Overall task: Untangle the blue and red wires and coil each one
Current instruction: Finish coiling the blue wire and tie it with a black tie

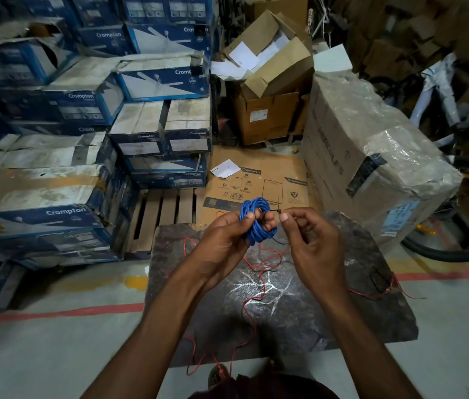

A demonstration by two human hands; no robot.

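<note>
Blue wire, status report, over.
Left hand grips blue coil. Right hand pinches dark strand beside it. Red wire loose, uncoiled, across slab.

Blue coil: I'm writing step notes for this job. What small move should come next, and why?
Probably cinch the thin dark strand around the blue coil. The left hand grips the wound coil, the right hand pinches that strand beside it, and the red wire lies loose on the slab.
</note>
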